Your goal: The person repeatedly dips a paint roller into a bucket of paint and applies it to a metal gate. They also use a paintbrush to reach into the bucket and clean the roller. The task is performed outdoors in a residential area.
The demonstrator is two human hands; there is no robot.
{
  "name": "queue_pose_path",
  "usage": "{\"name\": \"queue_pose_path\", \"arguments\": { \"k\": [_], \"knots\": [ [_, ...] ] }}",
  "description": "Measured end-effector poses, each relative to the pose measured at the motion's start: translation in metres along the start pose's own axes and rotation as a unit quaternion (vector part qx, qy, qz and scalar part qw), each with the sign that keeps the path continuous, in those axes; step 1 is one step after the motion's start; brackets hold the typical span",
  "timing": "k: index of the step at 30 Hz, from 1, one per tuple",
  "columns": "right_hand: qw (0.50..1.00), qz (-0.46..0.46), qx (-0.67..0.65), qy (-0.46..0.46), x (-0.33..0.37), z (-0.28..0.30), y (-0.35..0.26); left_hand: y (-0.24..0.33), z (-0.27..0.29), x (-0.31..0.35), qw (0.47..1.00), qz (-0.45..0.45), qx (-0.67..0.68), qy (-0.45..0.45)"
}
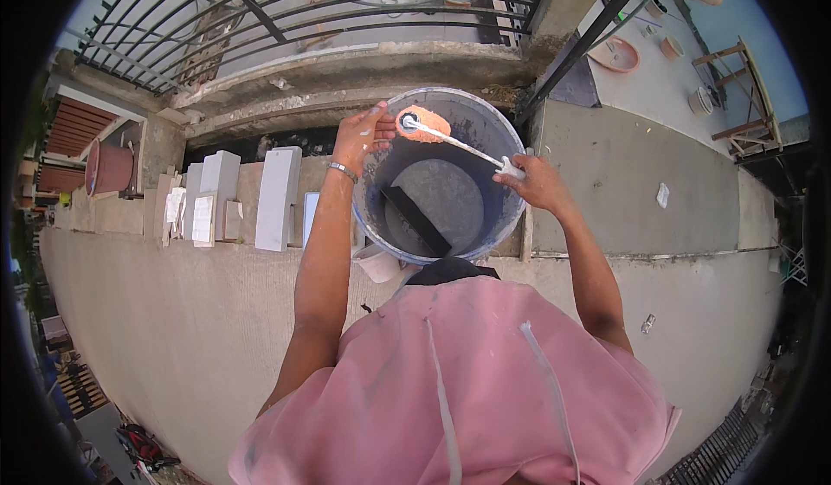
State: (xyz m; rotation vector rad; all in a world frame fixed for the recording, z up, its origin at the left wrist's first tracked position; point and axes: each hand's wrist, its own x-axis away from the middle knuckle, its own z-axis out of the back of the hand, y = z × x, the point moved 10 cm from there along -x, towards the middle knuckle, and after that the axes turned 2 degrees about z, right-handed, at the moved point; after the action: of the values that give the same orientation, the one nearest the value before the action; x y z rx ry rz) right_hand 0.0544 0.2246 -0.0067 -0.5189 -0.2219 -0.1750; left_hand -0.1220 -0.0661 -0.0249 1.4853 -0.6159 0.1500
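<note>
A paint roller [424,125] with an orange, paint-smeared sleeve and a whitened metal arm lies across the upper part of a large round tub [506,130]. My right hand [538,182] is closed around the roller's white-smeared handle at the tub's right rim. Beside the sleeve, at the left rim, my left hand [363,134] has its fingers apart; whether the fingertips touch the sleeve I cannot tell. Inside the tub, a long dark bar [417,222] leans across the grey bottom. The tub's wall carries dried smears.
A small pale bucket [378,264] stands by the tub's near left side. Further left are long light-grey blocks [278,199]. Behind the tub run a low concrete wall [346,68] and a metal railing [303,31]. A wooden frame [749,104] stands at the far right.
</note>
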Motion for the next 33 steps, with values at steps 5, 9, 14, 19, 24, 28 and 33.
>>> {"name": "queue_pose_path", "arguments": {
  "k": [5, 9, 14, 19, 24, 28, 33],
  "knots": [
    [0.996, 0.006, 0.022, -0.091, -0.027, -0.057, 0.034, -0.034, 0.054, -0.038, 0.995, -0.066, 0.031, 0.069],
    [0.944, -0.104, -0.099, -0.296, -0.051, -0.12, 0.049, -0.061, 0.106, -0.066, 0.959, -0.17, -0.101, 0.205],
    [0.922, -0.128, 0.055, -0.362, -0.104, -0.21, 0.075, -0.084, 0.124, -0.112, 0.894, -0.138, -0.323, 0.277],
    [0.873, -0.177, 0.147, -0.431, -0.112, -0.268, 0.072, -0.122, 0.104, -0.136, 0.89, -0.074, -0.376, 0.247],
    [0.875, -0.144, 0.206, -0.413, -0.136, -0.354, 0.131, -0.14, 0.108, -0.136, 0.885, -0.025, -0.374, 0.277],
    [0.866, -0.084, 0.261, -0.417, -0.163, -0.451, 0.141, -0.123, 0.098, -0.136, 0.873, -0.049, -0.404, 0.27],
    [0.873, -0.067, 0.198, -0.441, -0.197, -0.565, 0.178, -0.127, 0.106, -0.142, 0.849, -0.1, -0.43, 0.292]
  ]
}}
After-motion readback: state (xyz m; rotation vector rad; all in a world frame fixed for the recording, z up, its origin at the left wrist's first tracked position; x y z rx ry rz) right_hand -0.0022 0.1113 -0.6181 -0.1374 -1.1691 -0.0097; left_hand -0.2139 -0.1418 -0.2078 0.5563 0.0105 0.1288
